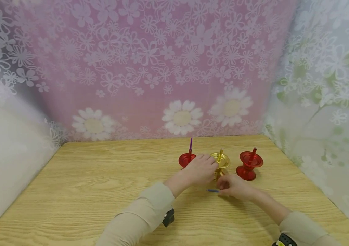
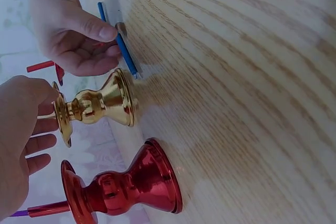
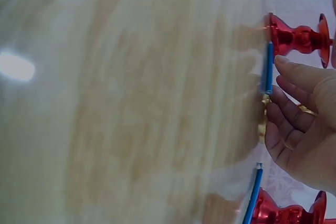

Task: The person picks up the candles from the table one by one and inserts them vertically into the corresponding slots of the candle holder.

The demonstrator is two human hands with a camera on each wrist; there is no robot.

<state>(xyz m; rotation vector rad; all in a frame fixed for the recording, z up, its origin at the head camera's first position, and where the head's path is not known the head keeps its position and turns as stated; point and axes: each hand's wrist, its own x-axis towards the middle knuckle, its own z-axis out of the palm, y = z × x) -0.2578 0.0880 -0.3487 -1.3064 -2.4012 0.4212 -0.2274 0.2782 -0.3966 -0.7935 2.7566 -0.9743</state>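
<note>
My left hand [image 1: 200,168] holds the gold candle holder [image 2: 89,106] at its dish, with fingers bent around the rim and partly hiding it. The right hand [image 3: 307,108] is low at the table, palm turned toward the candle holders. Its thumb tip is right beside a thin blue candle [image 3: 270,69], which lies on the wood just ahead of the fingers. On the left, a red candle holder [image 2: 121,182] carries a purple candle [image 1: 191,143]. Another red candle holder [image 1: 249,165], with a bare socket, stands on the right.
A second blue candle [image 3: 253,195] lies beside a red holder in the right wrist view. The wood-grain table [image 1: 85,184] is backed by a pink flowered cloth [image 1: 150,68], with a pale flowered cloth [image 1: 331,112] along the right side.
</note>
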